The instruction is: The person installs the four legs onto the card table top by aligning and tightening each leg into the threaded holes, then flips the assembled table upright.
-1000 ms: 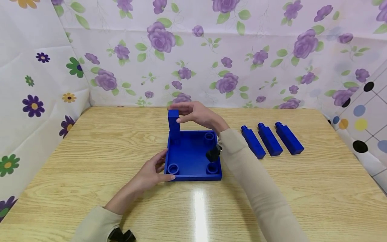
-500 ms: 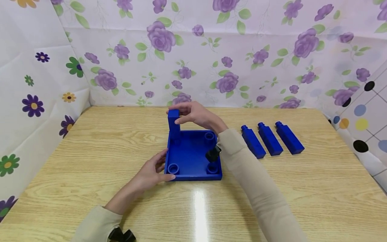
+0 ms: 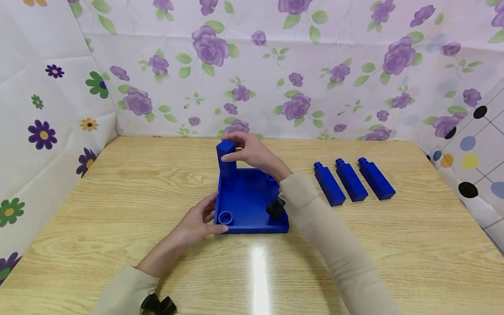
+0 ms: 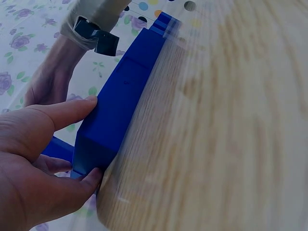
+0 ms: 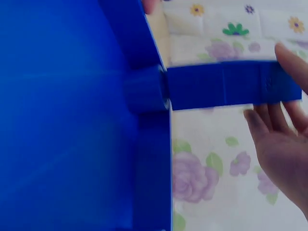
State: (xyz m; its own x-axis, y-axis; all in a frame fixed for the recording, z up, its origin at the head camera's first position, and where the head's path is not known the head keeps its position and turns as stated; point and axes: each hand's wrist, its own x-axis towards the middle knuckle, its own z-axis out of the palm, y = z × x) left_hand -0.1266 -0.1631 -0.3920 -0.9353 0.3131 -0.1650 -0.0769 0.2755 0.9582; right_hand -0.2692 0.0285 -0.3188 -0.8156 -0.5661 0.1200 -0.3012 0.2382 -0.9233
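A square blue toy tabletop (image 3: pixel 248 197) lies with its raised rim and round corner sockets facing up. Over its far left socket (image 5: pixel 147 90) stands a square blue leg (image 3: pixel 226 164). My right hand (image 3: pixel 253 152) grips this leg near its upper end, thumb on the near side and fingers behind. At the near left corner, my left hand (image 3: pixel 197 222) holds the tabletop, its thumb on the front rim. In the left wrist view the left thumb and fingers pinch the tabletop's edge (image 4: pixel 115 91). The right forearm partly hides the sockets on the right.
Three more blue legs (image 3: pixel 329 184) with threaded ends lie side by side on the wooden table (image 3: pixel 138 192), right of the tabletop. A flowered cloth (image 3: pixel 165 87) hangs behind the table. Patterned sheets flank both sides.
The right hand has twisted the leg, so one of its edges now faces nearer the front. The wrist has shifted slightly left. The left hand stays at its corner.
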